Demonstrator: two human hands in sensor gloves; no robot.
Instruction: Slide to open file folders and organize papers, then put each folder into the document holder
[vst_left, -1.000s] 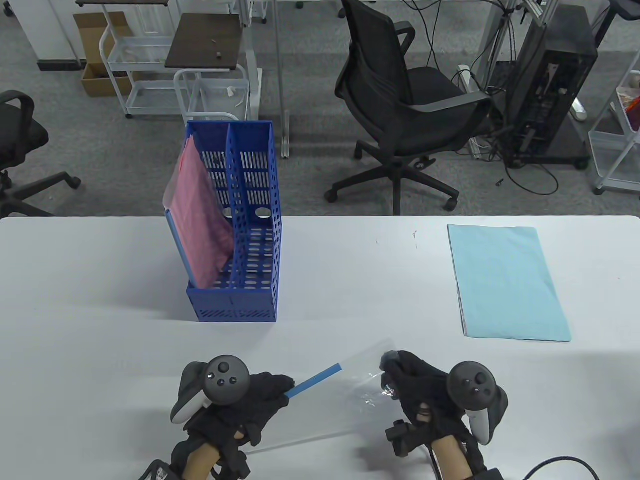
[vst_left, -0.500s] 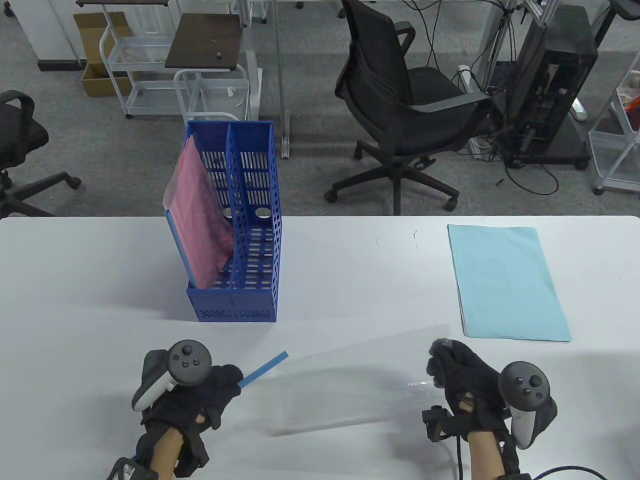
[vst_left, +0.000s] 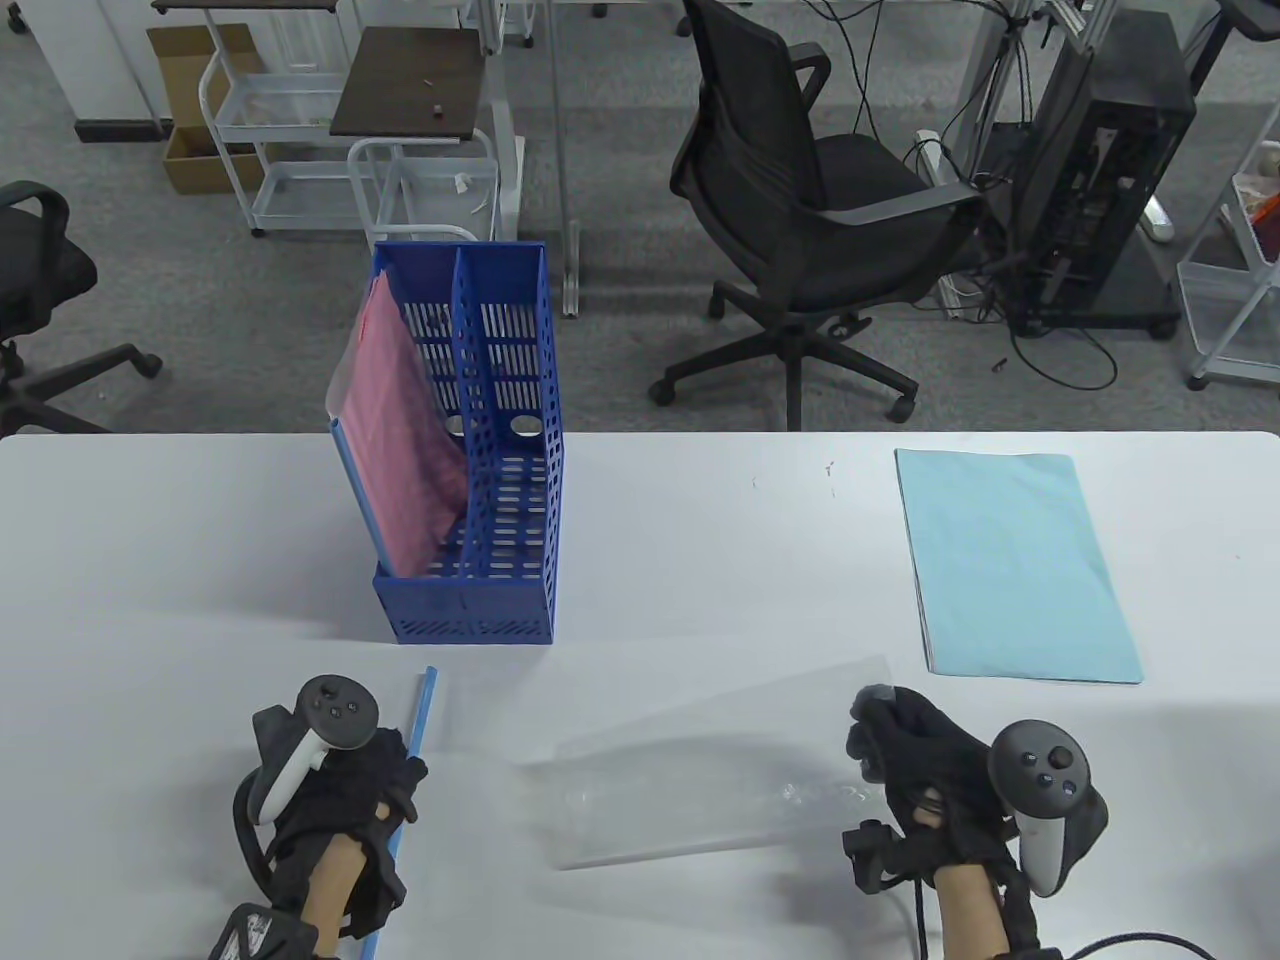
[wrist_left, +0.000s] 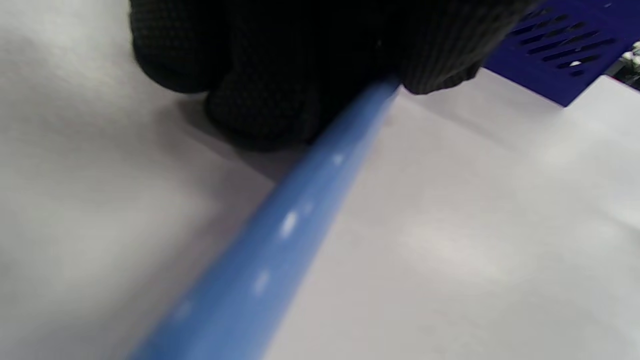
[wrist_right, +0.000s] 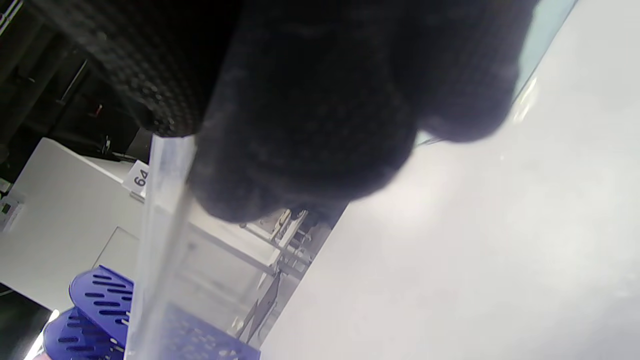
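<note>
Left wrist view, close in: my left hand (wrist_left: 310, 65) has its gloved fingers curled round the long blue plastic slide bar (wrist_left: 280, 225), which the table view shows pointing away from me. Right wrist view: my right hand (wrist_right: 320, 100) pinches one edge of the clear transparent plastic folder sheet (wrist_right: 160, 240). In the table view that sheet (vst_left: 715, 765) lies between my hands on the white table (vst_left: 700, 540), apart from the bar. Blue perforated two-slot document holder (vst_left: 470, 440) stands just beyond the bar, a pink folder (vst_left: 400, 450) leaning in its left slot. Light blue paper stack (vst_left: 1010, 565) lies far right, flat.
</note>
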